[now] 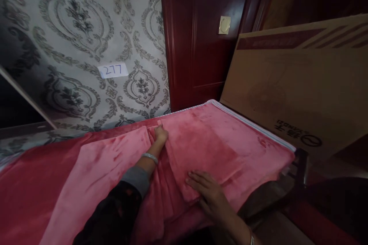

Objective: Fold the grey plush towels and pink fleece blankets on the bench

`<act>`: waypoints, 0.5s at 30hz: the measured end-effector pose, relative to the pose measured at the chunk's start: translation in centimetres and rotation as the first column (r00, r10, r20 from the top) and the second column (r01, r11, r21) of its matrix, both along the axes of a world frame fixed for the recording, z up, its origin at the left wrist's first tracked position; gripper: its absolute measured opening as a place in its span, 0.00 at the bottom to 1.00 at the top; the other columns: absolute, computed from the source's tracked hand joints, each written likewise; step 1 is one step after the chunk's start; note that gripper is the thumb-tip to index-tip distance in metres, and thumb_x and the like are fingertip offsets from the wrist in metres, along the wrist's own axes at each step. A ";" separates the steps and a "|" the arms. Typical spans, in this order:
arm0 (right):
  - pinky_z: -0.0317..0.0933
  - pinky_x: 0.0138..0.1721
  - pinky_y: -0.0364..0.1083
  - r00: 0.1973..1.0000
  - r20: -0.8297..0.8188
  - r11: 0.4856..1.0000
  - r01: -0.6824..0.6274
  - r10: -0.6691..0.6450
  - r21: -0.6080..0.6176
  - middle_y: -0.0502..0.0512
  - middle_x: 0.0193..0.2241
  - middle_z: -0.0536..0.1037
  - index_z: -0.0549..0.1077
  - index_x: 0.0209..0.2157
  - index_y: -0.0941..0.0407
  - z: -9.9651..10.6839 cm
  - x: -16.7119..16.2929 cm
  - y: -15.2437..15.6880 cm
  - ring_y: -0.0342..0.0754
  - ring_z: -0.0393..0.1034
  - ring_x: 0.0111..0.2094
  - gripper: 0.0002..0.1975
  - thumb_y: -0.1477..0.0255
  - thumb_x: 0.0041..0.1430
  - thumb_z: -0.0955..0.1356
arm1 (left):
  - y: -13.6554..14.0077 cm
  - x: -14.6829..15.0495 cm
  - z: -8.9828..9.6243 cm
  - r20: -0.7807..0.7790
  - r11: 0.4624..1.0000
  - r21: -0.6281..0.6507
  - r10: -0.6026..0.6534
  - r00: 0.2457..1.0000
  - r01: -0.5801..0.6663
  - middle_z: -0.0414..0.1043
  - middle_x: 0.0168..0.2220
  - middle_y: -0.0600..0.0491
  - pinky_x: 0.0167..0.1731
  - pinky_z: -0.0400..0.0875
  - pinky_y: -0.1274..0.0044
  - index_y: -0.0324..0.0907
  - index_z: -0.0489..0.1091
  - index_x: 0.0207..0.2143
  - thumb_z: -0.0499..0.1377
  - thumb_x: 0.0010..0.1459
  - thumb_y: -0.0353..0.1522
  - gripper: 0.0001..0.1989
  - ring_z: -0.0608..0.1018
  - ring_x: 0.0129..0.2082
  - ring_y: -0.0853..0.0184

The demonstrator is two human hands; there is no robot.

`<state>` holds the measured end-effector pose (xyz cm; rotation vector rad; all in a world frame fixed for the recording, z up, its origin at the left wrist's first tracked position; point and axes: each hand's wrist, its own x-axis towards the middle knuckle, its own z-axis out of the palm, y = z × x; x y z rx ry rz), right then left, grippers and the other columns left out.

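A pink plush cloth (198, 149) lies before me, with a squarish folded section on top of its right part. My left hand (161, 134) reaches to the far left corner of that section, its fingers closed on the edge. Near the close corner, my right hand (208, 193) rests palm down, fingers stretched over the fabric and thumb low by the edge. Between the hands the cloth bunches into creases. Left of my forearm spreads a lighter pink panel (106, 164), over a deeper red part (37, 176).
A big cardboard box (304, 76) leans behind the right side. A dark red wooden panel (184, 38) and patterned wallpaper (77, 19) stand behind the cloth. The wall carries a paper label (113, 70) reading 277. Dark furniture (301, 166) stands at the right corner.
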<state>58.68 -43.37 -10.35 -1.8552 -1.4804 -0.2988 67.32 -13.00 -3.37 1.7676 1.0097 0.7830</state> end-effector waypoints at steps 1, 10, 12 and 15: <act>0.61 0.61 0.61 1.000 -0.006 1.000 0.002 -0.002 -0.018 0.57 0.59 0.72 0.68 0.62 0.51 -0.2 -0.2 0.0 0.54 0.62 0.62 0.36 0.82 0.51 0.61 | 0.0 -0.2 0.2 -0.049 1.000 0.029 -0.010 0.999 0.011 0.78 0.46 0.37 0.46 0.74 0.71 0.33 0.76 0.49 0.61 0.49 0.20 0.22 0.80 0.44 0.55; 0.62 0.60 0.59 0.987 -0.128 0.993 0.085 -0.095 -0.080 0.59 0.57 0.74 0.70 0.61 0.50 5.9 3.3 -0.8 0.55 0.67 0.59 0.22 0.61 0.69 0.62 | -3.8 -0.9 3.7 -0.321 0.800 0.519 -0.144 0.936 0.301 0.51 0.71 0.42 0.68 0.47 0.60 0.41 0.61 0.65 0.60 0.56 0.31 0.33 0.50 0.71 0.49; 0.55 0.64 0.63 0.975 -0.041 0.974 0.215 -0.218 -0.072 0.61 0.61 0.70 0.67 0.63 0.51 7.3 5.5 0.7 0.58 0.60 0.64 0.25 0.59 0.69 0.62 | -4.9 -0.5 3.4 -0.452 0.669 0.602 -0.163 0.877 0.435 0.49 0.71 0.39 0.68 0.44 0.55 0.37 0.57 0.67 0.57 0.60 0.37 0.34 0.47 0.72 0.46; 0.46 0.64 0.71 0.945 0.098 0.918 0.325 -0.311 -0.229 0.62 0.68 0.58 0.61 0.67 0.49 6.9 7.6 3.0 0.66 0.47 0.69 0.31 0.56 0.65 0.66 | -5.6 -0.6 1.3 -0.606 0.598 0.572 -0.152 0.780 0.561 0.50 0.70 0.36 0.67 0.41 0.52 0.38 0.57 0.68 0.54 0.62 0.44 0.35 0.49 0.71 0.43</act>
